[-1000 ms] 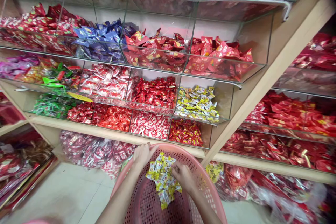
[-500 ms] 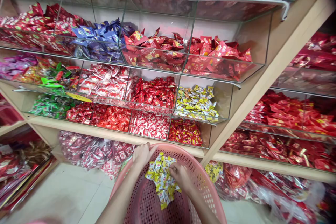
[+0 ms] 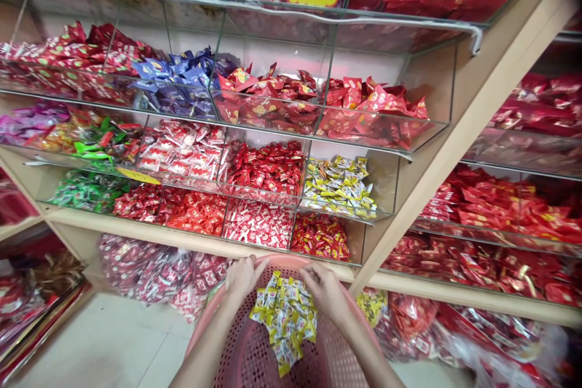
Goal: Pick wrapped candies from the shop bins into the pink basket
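A pink perforated basket (image 3: 291,260) stands in front of the shelves, holding a pile of yellow-and-white wrapped candies (image 3: 286,318). My left hand (image 3: 243,282) is closed on the basket's far left rim, with the thumb stretched out along it. Over the far right rim, beside the candies, is my right hand (image 3: 325,291), its fingers loosely bent and apart with nothing visible in them. Similar yellow-and-white candies (image 3: 339,185) lie in a clear shelf bin just above the basket.
Clear bins of red candies (image 3: 268,167), blue packets (image 3: 182,82) and green candies (image 3: 91,191) fill the shelves. Bagged candies (image 3: 159,270) lie under the bottom wooden ledge (image 3: 182,239). A slanting wooden post (image 3: 431,176) rises at the right. Pale floor tiles (image 3: 122,327) show at the lower left.
My right hand has moved up and right, off the candy pile to the basket's far rim, and its fingers have loosened. My left hand stays at the rim. The view has tilted slightly upward.
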`<action>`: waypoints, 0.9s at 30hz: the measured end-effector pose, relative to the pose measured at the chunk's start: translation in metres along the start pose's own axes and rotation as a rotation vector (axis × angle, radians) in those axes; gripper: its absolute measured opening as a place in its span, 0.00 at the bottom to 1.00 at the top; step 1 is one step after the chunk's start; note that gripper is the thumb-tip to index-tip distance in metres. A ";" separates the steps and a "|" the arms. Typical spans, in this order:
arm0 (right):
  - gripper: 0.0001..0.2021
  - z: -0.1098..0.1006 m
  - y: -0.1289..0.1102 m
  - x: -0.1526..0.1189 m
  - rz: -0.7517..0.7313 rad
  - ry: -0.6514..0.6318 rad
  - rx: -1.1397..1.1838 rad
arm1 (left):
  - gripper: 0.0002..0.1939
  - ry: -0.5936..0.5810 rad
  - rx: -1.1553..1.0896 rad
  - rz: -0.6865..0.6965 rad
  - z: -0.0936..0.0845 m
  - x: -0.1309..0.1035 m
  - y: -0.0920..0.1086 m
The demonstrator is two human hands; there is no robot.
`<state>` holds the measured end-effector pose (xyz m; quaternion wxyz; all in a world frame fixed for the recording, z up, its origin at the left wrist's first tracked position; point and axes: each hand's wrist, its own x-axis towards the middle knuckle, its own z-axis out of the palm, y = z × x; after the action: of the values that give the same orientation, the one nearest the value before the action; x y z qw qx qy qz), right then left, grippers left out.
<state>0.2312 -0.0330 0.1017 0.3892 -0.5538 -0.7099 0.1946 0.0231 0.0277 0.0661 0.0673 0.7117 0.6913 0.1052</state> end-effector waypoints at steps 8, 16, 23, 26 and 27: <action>0.14 -0.089 -0.065 0.077 -0.271 0.190 -0.079 | 0.36 0.005 -0.026 0.005 0.000 -0.001 -0.002; 0.07 -0.138 -0.048 0.176 -0.166 0.159 -0.456 | 0.35 -0.004 -0.015 -0.005 0.001 -0.001 -0.002; 0.05 -0.130 -0.029 0.191 -0.046 -0.059 -0.756 | 0.35 -0.003 -0.017 0.000 0.002 0.000 -0.004; 0.05 -0.129 -0.031 0.187 -0.049 -0.079 -0.839 | 0.36 -0.021 -0.021 -0.002 0.001 0.000 -0.004; 0.05 -0.129 -0.032 0.186 -0.045 -0.084 -0.862 | 0.36 -0.022 -0.023 -0.001 0.000 0.000 -0.004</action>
<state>0.2942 0.1116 0.2673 0.0973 -0.6417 -0.7533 -0.1060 0.0192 0.0283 0.0647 0.0829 0.7115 0.6898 0.1053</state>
